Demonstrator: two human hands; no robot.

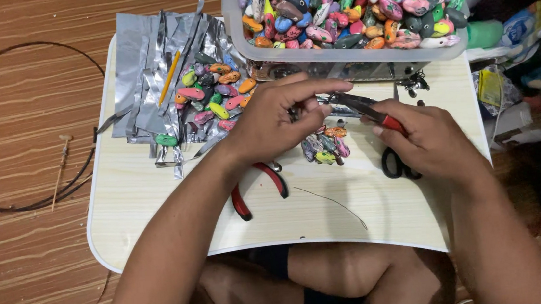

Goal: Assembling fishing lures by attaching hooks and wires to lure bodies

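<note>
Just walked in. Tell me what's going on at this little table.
A person sits cross-legged at a small pale lap table. The right hand grips red-handled pliers, their tip meeting something small pinched in the left hand; what it is cannot be made out. A clear tub heaped with colourful painted beads stands at the far edge. Loose beads lie on foil sheets to the left. A second pair of red pliers, black scissors and a thin wire lie on the tabletop.

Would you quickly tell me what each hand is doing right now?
Left hand: fingers pinched shut on something small; what it is cannot be told.
Right hand: closed around red-handled pliers.
</note>
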